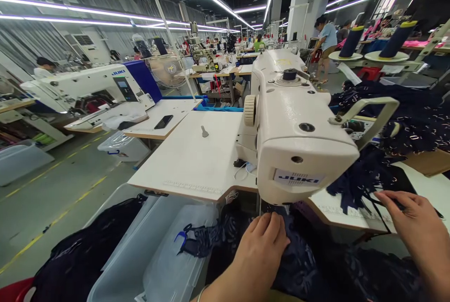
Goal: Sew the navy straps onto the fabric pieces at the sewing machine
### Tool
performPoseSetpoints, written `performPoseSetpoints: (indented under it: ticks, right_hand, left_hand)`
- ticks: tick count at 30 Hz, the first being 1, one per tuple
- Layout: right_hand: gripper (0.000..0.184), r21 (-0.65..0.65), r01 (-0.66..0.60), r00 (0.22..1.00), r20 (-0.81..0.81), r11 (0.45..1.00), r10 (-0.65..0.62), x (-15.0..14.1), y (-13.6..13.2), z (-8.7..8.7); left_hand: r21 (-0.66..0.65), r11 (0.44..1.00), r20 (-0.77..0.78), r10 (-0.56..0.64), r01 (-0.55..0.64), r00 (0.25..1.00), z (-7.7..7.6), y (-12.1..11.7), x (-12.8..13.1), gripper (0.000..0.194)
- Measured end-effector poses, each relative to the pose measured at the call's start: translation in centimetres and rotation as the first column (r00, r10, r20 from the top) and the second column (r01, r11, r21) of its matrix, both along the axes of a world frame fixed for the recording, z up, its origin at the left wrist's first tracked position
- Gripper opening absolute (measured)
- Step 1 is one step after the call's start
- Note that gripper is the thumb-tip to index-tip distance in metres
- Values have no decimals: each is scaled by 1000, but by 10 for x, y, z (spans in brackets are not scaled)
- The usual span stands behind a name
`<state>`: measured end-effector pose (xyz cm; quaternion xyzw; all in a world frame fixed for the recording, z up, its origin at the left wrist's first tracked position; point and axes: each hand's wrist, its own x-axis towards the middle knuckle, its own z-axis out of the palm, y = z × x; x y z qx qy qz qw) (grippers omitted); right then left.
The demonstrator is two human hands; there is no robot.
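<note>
A white JUKI sewing machine (302,152) stands straight in front of me. Under its head, my left hand (262,245) has its fingers bent together on a dark navy lace garment (295,255), close to the needle. Part of that fabric trails leftward over a plastic bin, with a blue piece (181,238) at its end. Over on the right, my right hand (411,213) pinches a thin dark strap (378,206) between thumb and fingers. The strap comes off a pile of navy straps (365,180) with small metal rings. The needle tip and stitching spot are hidden behind my left hand.
On the white table (190,152) lies a small grey metal piece (204,132); a phone (163,122) rests farther left. Below stands a clear plastic bin (140,231) beside dark fabric (91,241). Navy thread cones (351,41) rise at the back right. A person (325,41) stands beyond.
</note>
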<state>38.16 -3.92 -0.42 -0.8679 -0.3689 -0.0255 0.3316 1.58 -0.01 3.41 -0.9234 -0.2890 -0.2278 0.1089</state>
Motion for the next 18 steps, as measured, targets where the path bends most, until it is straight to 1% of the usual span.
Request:
performPoseSetpoints:
  ticks: [1,2,3,4,5,6,7,8,9,10,11,12,13,14,15,18]
  right_hand:
    - [24,54,13,991,-134,998,-6,-8,2,9]
    - [22,150,23,943,-331,988,28,-18,4,16]
    - [23,288,33,826,-547,957,136,-29,8,23]
    - [26,411,92,663,-705,907,253,-42,12,28]
    - [31,481,144,477,-800,865,365,-57,16,32]
    - [36,482,142,394,-829,865,398,-73,19,35]
    - [41,481,144,340,-845,865,413,-90,21,37]
    - [48,475,135,240,-867,870,436,-107,23,38]
    - [51,458,95,127,-886,884,446,-124,24,40]
    - [50,453,46,19,-891,890,453,-140,24,41]
    - [46,480,14,-49,-876,877,480,-154,24,41]
    - [42,519,-13,-90,-852,854,516,-167,24,41]
    - [40,547,-29,-91,-835,837,542,-177,24,40]
    - [38,569,-48,-67,-822,821,566,-184,25,39]
    - [37,581,-80,-20,-814,810,581,-189,25,37]
    - [34,561,-224,187,-778,797,600,-193,28,31]
  left_hand:
    - [3,1000,-3,-24,24,1000,3,-1,-2,26]
    - [0,999,-9,-49,49,999,6,-2,-4,25]
    - [-13,997,-17,-75,74,997,10,-3,-7,24]
    - [-31,995,-16,-93,93,996,14,-3,-10,24]
    - [-55,992,-9,-110,110,994,16,-3,-13,24]
    - [-77,989,8,-127,127,992,17,-3,-15,24]
    - [-98,985,34,-141,143,989,17,-2,-18,25]
    - [-126,979,62,-153,160,986,15,-1,-20,27]
    - [-156,972,98,-161,175,982,11,1,-22,28]
    - [-185,963,140,-170,195,975,7,2,-24,28]
    - [-210,954,187,-175,213,967,3,4,-26,26]
    - [-224,948,241,-171,226,955,-2,5,-27,25]
    - [-228,943,293,-170,241,941,-5,7,-28,22]
    - [-219,942,343,-171,255,924,-8,7,-30,20]
    - [-208,941,381,-173,267,908,-10,8,-31,18]
    - [-177,942,438,-183,284,880,-13,8,-32,17]
